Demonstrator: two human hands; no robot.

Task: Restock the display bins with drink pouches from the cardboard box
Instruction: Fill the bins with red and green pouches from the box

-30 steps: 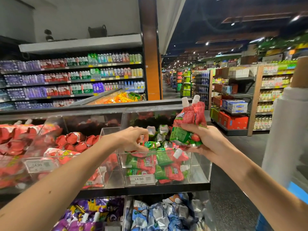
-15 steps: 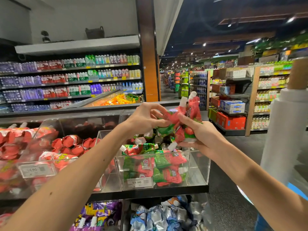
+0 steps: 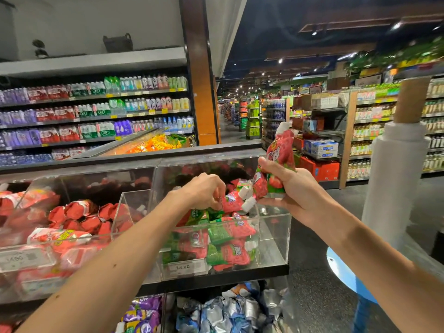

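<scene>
My right hand (image 3: pixel 288 188) grips a bunch of red-and-green drink pouches (image 3: pixel 280 155) with white caps, held upright over the right end of a clear acrylic bin (image 3: pixel 274 236). My left hand (image 3: pixel 204 191) pinches one red pouch (image 3: pixel 231 200) just above the pile of similar pouches (image 3: pixel 216 239) inside that bin. A price tag reading 14.90 (image 3: pixel 183 267) sits on the bin's front. The cardboard box is not in view.
To the left, another clear bin (image 3: pixel 60 219) holds red pouches. Below are purple (image 3: pixel 141 316) and silver-blue pouches (image 3: pixel 223 313). A white roll of film on a cardboard core (image 3: pixel 396 179) stands at right. Drink shelves (image 3: pixel 96 111) line the back; an aisle (image 3: pixel 324 296) opens right.
My left hand took one pouch from the bunch in my right hand and lowered it toward the bin. My right hand stayed raised with the remaining pouches.
</scene>
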